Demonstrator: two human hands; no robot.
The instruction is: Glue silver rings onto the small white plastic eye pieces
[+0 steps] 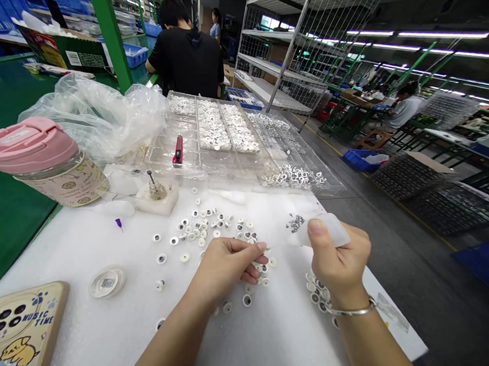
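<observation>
My left hand (pixel 228 266) hovers low over a scatter of small white round parts (pixel 208 225) on the white foam mat (pixel 113 340), its fingertips pinched together on something too small to name. My right hand (pixel 339 260) is closed around a small white translucent piece (pixel 330 227), thumb pressed on top. A little heap of tiny metal parts (pixel 295 222) lies just left of that piece. More round parts (pixel 316 293) sit under my right wrist, which wears a silver bracelet.
Clear plastic trays (pixel 241 144) filled with small parts stand behind, with a red tool (pixel 177 150) on one. A pink-lidded jar (pixel 42 162), a plastic bag (pixel 95 113), a small glass bottle (pixel 157 189), a tape roll (pixel 107 282) and a phone (pixel 15 336) lie left. A person in black sits beyond.
</observation>
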